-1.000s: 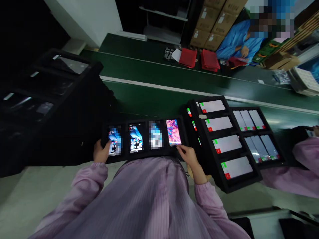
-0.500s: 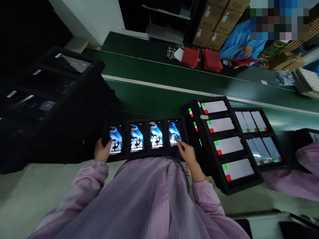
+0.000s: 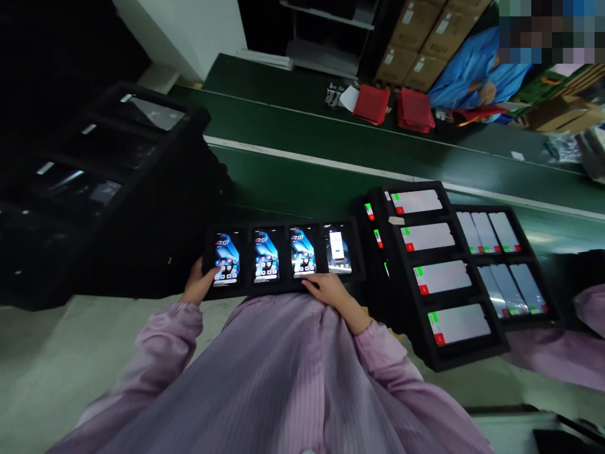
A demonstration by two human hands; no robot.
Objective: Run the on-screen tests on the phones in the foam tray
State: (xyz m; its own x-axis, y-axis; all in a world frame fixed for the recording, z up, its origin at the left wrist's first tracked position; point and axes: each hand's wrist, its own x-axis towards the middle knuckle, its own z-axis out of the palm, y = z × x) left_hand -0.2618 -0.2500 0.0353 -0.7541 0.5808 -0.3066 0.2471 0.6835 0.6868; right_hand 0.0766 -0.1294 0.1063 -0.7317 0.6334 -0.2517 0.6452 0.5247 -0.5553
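Note:
A black foam tray lies in front of my body, with several lit smartphones set in a row in its slots. My left hand grips the tray's left end, its thumb at the lower edge of the leftmost phone. My right hand holds nothing. Its fingers stretch left, and a fingertip touches the lower edge of the third phone from the left. A white pop-up box shows on the rightmost phone. The other phones display a home screen reading 7:07.
Stacked black trays hold phones with white screens on the right, beside another tray of phones. A tall stack of black trays stands left. Beyond the green bench lie red sheets. A person in blue works there.
My right hand has moved left from the rightmost phone to the third one. The rightmost phone's screen now shows a white pop-up box. My left hand stays on the tray's end.

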